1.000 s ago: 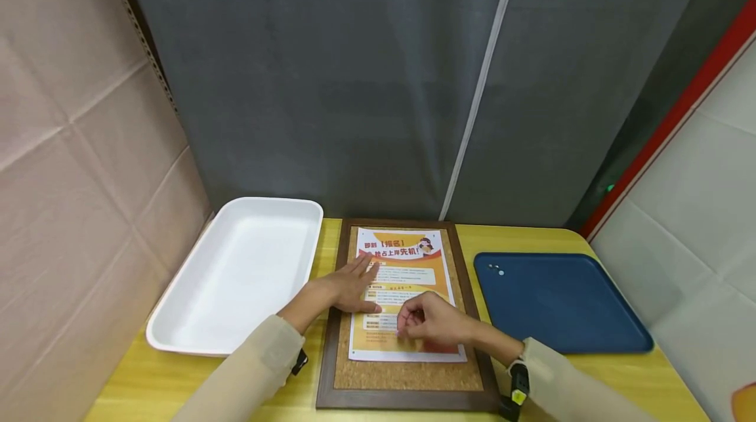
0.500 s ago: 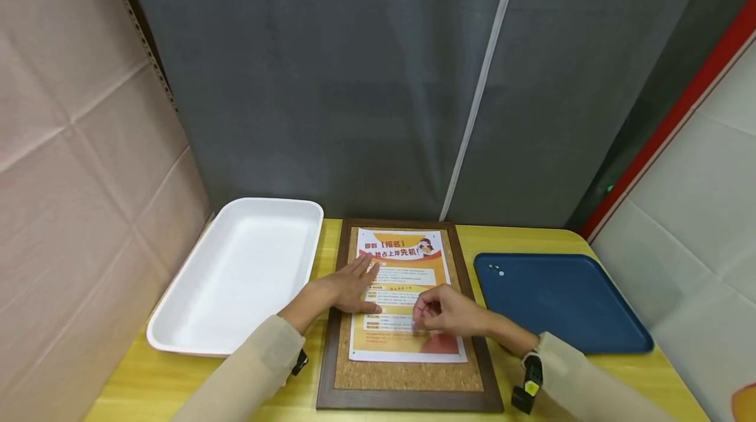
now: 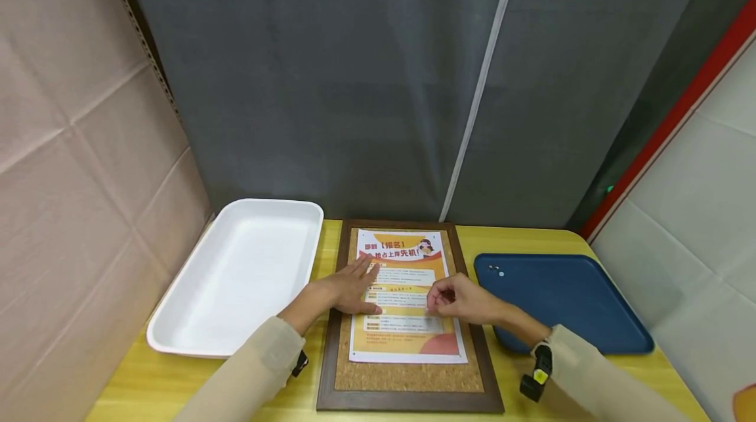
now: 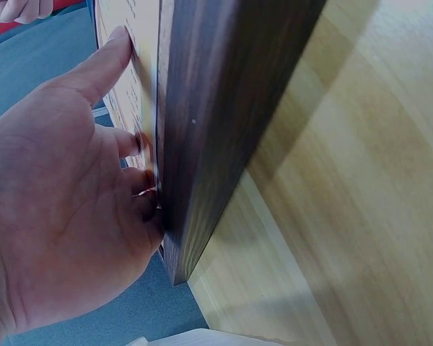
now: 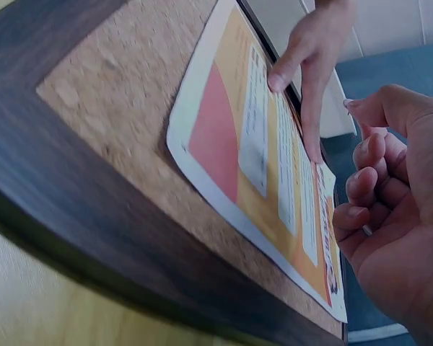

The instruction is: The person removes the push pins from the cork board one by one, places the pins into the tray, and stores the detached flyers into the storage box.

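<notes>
A printed orange and white poster (image 3: 401, 347) lies on a cork board (image 3: 407, 379) with a dark wooden frame (image 3: 410, 401). The left hand (image 3: 356, 287) is spread flat over the poster's left side, its palm beside the frame in the left wrist view. Above the poster's right edge hovers the right hand (image 3: 463, 300), fingers curled, thumb and forefinger together. At its fingertips in the right wrist view is a tiny pale push pin (image 5: 348, 104), mostly hidden. A whitish bit (image 5: 366, 231) shows among the lower curled fingers. Small dots mark the poster's upper corners and lower left corner.
A deep white tray (image 3: 236, 277) stands left of the board on the yellow wooden table (image 3: 142, 382). To the right lies a shallow blue tray (image 3: 561, 304) with several small shiny pins (image 3: 501, 273) near its upper left corner. A dark grey curtain (image 3: 331, 81) hangs behind.
The right hand has moved right and slightly away from the person, from the poster's lower middle to its right edge, uncovering the lower part. The left hand has stayed put.
</notes>
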Available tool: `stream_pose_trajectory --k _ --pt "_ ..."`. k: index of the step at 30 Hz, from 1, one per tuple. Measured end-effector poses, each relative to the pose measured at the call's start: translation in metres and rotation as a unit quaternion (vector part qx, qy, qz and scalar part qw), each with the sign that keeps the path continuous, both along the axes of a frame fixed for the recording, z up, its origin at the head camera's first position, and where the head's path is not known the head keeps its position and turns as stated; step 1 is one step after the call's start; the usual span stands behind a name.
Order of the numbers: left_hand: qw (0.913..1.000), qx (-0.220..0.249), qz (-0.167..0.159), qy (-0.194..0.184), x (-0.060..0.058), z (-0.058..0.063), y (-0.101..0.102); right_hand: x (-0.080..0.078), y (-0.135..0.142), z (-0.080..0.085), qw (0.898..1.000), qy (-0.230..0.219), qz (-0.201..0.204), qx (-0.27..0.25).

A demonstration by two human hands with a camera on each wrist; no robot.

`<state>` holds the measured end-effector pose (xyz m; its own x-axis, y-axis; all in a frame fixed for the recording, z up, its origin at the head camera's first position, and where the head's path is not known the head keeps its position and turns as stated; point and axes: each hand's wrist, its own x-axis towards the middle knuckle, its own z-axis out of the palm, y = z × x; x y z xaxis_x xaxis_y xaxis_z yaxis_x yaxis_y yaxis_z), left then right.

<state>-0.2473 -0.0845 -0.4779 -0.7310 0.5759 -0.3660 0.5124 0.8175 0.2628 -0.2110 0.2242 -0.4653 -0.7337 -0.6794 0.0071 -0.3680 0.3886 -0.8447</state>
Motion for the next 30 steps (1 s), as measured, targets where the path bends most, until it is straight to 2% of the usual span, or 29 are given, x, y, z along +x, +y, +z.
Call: stream_pose_trajectory --k 2,5,8,12,17,19,22,24,30 --pt "1.0 -0.001 0.0 0.0 0.001 0.001 0.0 -0.002 0.003 0.002 1.0 -0.006 -0.006 0.0" --pt "0.9999 -0.014 0.005 0.0 0.009 0.017 0.003 -0.005 0.008 0.003 1.0 -0.009 -0.017 0.003" --pt "0.9998 -0.018 0.002 0.007 0.011 0.018 0.003 -0.008 0.012 0.004 1.0 -0.002 -0.025 0.009" --pt "0.9999 -0.013 0.001 0.006 0.008 0.014 0.002 -0.013 0.018 0.004 0.999 0.011 -0.032 0.017" --pt "0.9999 0.008 -0.009 0.012 -0.005 -0.006 -0.002 -0.018 0.027 0.003 0.998 0.03 -0.041 0.022" --pt "0.9998 0.012 -0.008 0.014 -0.005 -0.007 -0.003 -0.02 0.031 0.002 0.998 0.04 -0.042 0.021" --pt "0.9999 0.006 -0.002 0.011 -0.001 0.001 -0.001 -0.024 0.038 0.0 0.998 0.05 -0.041 0.018" --pt "1.0 0.0 0.0 0.008 0.004 0.009 0.0 -0.026 0.042 -0.001 0.997 0.057 -0.042 0.016" --pt "0.9999 -0.005 -0.003 0.014 0.007 0.013 0.001 -0.03 0.052 0.0 0.997 0.051 -0.054 0.012"
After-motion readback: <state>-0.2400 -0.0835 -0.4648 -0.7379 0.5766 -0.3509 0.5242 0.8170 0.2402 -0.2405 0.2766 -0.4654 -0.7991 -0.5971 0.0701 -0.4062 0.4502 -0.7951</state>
